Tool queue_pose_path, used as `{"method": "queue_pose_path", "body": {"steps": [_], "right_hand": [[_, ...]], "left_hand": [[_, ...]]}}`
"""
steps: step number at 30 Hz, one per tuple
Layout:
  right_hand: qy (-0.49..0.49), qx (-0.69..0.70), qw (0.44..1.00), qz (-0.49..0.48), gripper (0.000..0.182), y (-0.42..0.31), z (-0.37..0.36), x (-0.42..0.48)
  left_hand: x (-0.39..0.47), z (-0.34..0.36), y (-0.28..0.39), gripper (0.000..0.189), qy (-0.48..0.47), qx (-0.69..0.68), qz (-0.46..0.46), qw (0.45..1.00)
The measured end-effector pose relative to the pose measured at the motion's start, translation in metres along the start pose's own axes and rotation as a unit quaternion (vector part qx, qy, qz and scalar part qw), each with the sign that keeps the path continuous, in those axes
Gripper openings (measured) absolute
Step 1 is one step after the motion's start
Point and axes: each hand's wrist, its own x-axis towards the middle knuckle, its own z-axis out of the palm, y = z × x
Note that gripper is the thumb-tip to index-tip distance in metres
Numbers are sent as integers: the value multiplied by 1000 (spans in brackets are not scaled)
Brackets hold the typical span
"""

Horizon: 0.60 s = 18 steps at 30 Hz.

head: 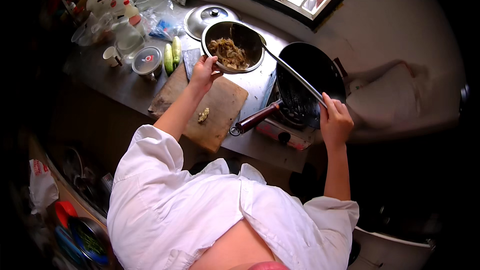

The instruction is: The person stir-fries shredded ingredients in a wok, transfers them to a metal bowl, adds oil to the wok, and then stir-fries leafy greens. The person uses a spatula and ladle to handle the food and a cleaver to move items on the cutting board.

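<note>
My left hand (205, 72) grips the near left rim of a stainless steel bowl (258, 63), which is tilted above the counter. Brown shredded food (228, 53) lies in the bowl. In my right hand (336, 120) is the long metal handle of a spatula or ladle (298, 77); its head reaches over the bowl's right rim and is partly hidden. Right of the bowl a black wok (307, 67) sits on a portable gas stove (285, 137), its dark wooden handle (258, 118) pointing toward me. A wooden cutting board (221, 99) below the bowl bears a small heap of chopped pale garlic or ginger (203, 115).
A cleaver blade (191, 60) lies on the board's far edge, beside two pale green cucumbers (172, 54). Behind the bowl rests a steel pot lid (210, 15). Farther left stand a lidded container (147, 60), a paper cup (111, 57), bottles and plastic bags (153, 11). A wall borders the wok's right.
</note>
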Motion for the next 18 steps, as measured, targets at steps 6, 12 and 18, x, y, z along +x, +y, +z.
{"method": "queue_pose_path", "body": {"steps": [6, 12, 18], "right_hand": [[-9, 38, 999, 37, 29, 4, -5, -15], [-159, 292, 908, 257, 32, 42, -7, -31], [-259, 374, 816, 358, 36, 139, -47, -51]], "left_hand": [[-11, 16, 0, 9, -1, -1, 23, 1000], [-10, 32, 8, 6, -24, -10, 34, 999], [3, 48, -5, 6, -28, -23, 24, 999]]}}
